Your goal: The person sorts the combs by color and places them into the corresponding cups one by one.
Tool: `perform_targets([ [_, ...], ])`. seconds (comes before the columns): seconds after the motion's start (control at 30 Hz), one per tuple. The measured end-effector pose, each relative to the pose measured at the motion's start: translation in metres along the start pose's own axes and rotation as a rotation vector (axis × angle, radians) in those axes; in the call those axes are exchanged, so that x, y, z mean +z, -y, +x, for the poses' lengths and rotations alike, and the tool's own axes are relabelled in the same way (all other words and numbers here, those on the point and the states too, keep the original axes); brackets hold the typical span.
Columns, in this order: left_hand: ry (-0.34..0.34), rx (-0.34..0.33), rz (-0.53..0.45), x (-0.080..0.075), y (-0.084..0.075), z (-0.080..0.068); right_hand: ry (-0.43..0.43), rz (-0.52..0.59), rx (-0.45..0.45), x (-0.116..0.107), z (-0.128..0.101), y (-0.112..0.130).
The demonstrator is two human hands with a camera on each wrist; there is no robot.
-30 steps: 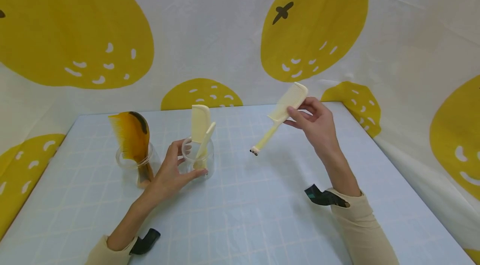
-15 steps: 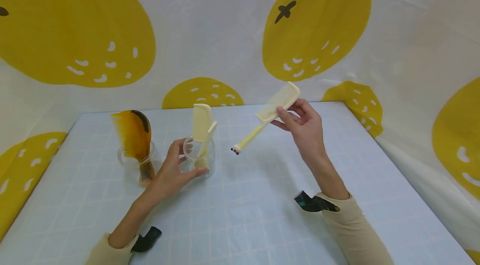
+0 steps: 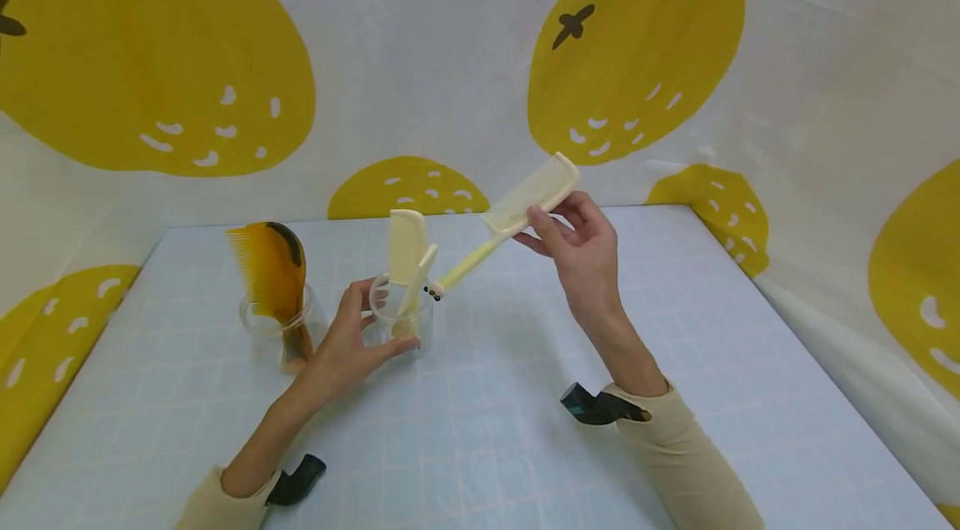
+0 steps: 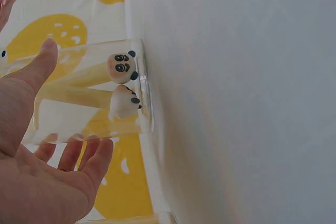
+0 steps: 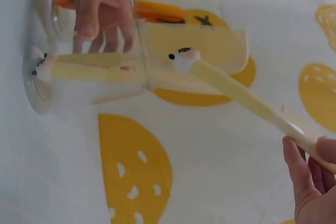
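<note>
My left hand (image 3: 348, 351) holds a clear jar (image 3: 427, 332) on the table, thumb on one side and fingers on the other. Two cream combs (image 3: 406, 247) stand in it, heads up; in the left wrist view their panda-head handle ends (image 4: 122, 67) are near the jar's base. My right hand (image 3: 585, 259) pinches a third cream comb (image 3: 528, 198) by its toothed head, in the air right of the jar. That comb slants, its panda-tipped handle (image 5: 236, 90) pointing down-left, close to the jar's rim in the head view.
Left of my left hand, a second clear jar (image 3: 253, 322) holds an amber comb (image 3: 270, 280) with wide teeth. A pale blue checked cloth (image 3: 480, 430) covers the table. Behind hangs a white curtain (image 3: 420, 55) with yellow fruit prints.
My right hand has moved left with its comb, bringing the handle end from well right of the jar to beside its rim. My left hand keeps its hold on the jar.
</note>
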State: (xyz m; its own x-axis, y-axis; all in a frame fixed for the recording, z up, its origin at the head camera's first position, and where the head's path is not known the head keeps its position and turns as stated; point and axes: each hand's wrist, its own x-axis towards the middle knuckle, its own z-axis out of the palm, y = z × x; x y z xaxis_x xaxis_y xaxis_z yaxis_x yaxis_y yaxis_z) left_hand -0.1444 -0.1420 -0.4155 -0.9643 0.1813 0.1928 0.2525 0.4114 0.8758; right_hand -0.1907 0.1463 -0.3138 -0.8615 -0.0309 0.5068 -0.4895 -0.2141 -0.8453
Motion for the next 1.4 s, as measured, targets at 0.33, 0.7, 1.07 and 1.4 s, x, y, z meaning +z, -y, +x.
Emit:
perform_targets([
  [0.33, -0.004, 0.014, -0.022, 0.002, -0.002, 0.001, 0.009, 0.050, -0.037, 0.020, 0.000, -0.007],
  [0.7, -0.005, 0.008, -0.010, 0.003, -0.002, 0.000, 0.065, 0.079, -0.076, 0.041, 0.002, -0.022],
  [1.07, -0.004, 0.000, -0.006, 0.001, -0.002, -0.001, 0.210, -0.112, -0.148, 0.059, -0.009, -0.025],
  [1.4, -0.004, -0.005, -0.012, 0.000, -0.001, -0.001, 0.307, -0.195, -0.127, 0.072, -0.018, -0.030],
])
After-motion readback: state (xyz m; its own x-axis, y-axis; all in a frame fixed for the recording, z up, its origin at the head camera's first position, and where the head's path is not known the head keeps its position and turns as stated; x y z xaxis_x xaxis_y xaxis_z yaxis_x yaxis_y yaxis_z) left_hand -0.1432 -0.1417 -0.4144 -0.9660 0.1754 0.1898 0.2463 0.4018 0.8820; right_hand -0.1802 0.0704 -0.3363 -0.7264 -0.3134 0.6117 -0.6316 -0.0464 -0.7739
